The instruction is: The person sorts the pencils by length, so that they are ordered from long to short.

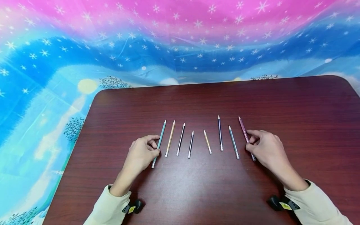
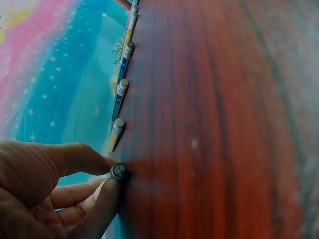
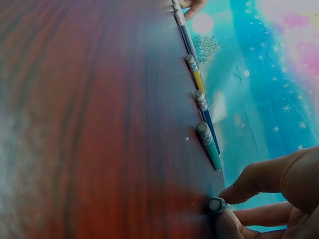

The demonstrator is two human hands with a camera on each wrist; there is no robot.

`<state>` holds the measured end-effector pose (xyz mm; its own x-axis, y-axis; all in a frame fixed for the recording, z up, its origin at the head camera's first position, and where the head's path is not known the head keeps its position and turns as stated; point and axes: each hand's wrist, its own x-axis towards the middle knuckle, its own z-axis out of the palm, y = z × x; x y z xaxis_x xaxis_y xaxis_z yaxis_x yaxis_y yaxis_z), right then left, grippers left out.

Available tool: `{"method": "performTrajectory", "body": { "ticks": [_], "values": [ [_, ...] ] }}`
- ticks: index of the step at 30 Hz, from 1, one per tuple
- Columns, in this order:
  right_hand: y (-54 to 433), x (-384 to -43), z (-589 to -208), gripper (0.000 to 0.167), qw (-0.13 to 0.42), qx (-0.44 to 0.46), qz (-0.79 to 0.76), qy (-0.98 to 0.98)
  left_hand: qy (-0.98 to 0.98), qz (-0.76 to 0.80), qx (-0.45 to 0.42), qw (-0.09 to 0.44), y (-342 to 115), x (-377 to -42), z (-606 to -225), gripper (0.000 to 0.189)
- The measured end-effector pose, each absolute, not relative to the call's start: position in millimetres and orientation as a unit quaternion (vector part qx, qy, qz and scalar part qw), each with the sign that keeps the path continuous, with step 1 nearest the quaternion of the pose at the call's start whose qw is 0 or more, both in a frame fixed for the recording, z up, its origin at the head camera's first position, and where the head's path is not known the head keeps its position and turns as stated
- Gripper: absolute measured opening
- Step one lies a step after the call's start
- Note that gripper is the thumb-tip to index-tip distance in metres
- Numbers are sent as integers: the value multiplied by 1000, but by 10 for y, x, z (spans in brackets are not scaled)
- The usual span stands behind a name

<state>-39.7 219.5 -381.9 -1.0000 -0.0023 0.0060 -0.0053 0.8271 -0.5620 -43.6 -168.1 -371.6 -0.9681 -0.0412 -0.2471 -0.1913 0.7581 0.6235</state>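
At opposite ends of the row on the dark red wooden table [image 1: 281, 103], my left hand [image 1: 140, 154] pinches the slim teal pencil [image 1: 159, 142] and my right hand [image 1: 267, 150] the slim pink pencil [image 1: 245, 133], so a careless lift might nudge the neighbouring orange pencil [image 1: 170, 138] or green pencil [image 1: 233, 142] askew.

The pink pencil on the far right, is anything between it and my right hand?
Nothing visible. The right hand already pinches the pink pencil; the nearest neighbour, the teal pencil, lies apart on its other side.
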Motion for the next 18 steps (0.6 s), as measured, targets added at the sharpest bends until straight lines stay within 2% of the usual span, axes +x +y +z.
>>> {"method": "performTrajectory", "body": {
  "ticks": [18],
  "values": [
    [2211, -405, -3823, 48, -21, -10, 332, -943, 939, 325, -52, 98, -1675, -430, -3706, 50]
  ]
}}
